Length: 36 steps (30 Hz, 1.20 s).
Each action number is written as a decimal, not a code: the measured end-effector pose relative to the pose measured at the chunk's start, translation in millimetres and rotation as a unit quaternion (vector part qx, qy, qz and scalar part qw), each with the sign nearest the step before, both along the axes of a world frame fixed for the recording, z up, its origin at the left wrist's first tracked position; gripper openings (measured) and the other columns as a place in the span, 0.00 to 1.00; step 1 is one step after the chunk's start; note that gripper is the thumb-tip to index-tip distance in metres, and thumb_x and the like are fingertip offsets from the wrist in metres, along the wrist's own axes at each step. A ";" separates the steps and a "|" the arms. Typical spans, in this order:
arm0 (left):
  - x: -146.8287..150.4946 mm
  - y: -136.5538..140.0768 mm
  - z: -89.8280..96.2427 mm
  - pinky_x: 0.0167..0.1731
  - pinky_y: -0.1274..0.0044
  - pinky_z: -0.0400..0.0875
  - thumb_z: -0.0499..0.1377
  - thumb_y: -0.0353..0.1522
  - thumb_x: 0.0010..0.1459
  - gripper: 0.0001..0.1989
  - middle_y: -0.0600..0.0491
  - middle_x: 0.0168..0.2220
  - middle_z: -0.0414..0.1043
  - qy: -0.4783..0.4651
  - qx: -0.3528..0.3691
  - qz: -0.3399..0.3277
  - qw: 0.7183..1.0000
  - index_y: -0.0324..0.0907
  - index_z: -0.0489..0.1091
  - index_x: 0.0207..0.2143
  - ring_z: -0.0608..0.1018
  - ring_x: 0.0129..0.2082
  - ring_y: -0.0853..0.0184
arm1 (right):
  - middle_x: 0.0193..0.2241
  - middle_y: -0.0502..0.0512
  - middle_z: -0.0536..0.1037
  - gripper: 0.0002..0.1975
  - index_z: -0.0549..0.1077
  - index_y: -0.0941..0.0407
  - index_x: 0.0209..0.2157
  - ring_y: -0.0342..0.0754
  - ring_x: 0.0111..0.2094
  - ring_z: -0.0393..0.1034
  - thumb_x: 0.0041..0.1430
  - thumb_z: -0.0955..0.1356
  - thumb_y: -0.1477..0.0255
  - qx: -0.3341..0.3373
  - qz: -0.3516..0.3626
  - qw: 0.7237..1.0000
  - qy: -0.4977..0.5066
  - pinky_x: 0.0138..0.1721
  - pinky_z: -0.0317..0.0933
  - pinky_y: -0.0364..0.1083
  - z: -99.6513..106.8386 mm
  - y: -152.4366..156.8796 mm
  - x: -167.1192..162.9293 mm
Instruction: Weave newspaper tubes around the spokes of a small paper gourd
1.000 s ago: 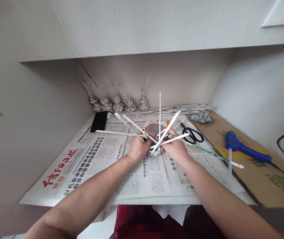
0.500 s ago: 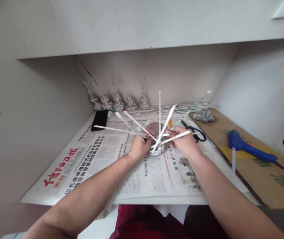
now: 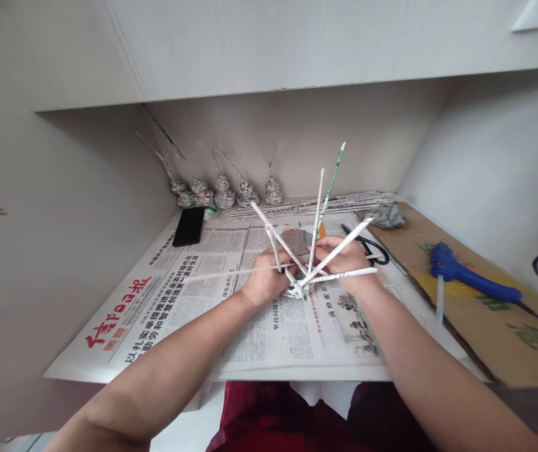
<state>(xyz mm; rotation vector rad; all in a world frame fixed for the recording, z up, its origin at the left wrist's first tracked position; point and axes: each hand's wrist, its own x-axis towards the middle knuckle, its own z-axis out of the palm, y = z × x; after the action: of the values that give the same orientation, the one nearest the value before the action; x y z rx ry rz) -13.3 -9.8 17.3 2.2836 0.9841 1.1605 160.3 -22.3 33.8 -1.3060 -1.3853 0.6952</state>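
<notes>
A small woven paper base sits over the newspaper, with several white rolled-paper sticks fanning out of it. My left hand is closed around the left side of this woven piece; its fingertips are partly hidden behind the sticks. At the right side, my right hand has its thumb and fingers pinched together at the lower end of a green-banded paper stick, which points up and away. How the fingers sit on that stick is partly covered by the white sticks.
Newspaper covers the table. Several woven paper gourds and a bundle of paper sticks lie along the back wall. A black phone is at left. Black scissors and a blue glue gun on cardboard are at right.
The green-banded stick has swung from leaning right to nearly upright. The woven piece has turned between my hands, and its white sticks point in new directions.
</notes>
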 end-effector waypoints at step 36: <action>6.7 -0.7 -12.9 0.32 0.77 0.72 0.63 0.29 0.50 0.06 0.51 0.32 0.79 -0.060 -0.100 0.102 0.988 0.40 0.75 0.34 0.78 0.31 0.65 | 0.21 0.50 0.79 0.07 0.80 0.51 0.32 0.46 0.23 0.72 0.53 0.69 0.65 0.067 -0.007 0.984 -0.165 0.25 0.61 0.42 -5.7 -19.5 -16.2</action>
<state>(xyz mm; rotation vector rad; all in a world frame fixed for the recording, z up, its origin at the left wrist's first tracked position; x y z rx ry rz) -6.6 -10.5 4.4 1.9702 1.2488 1.2031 144.1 -41.7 28.2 -1.3631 -1.6560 0.3783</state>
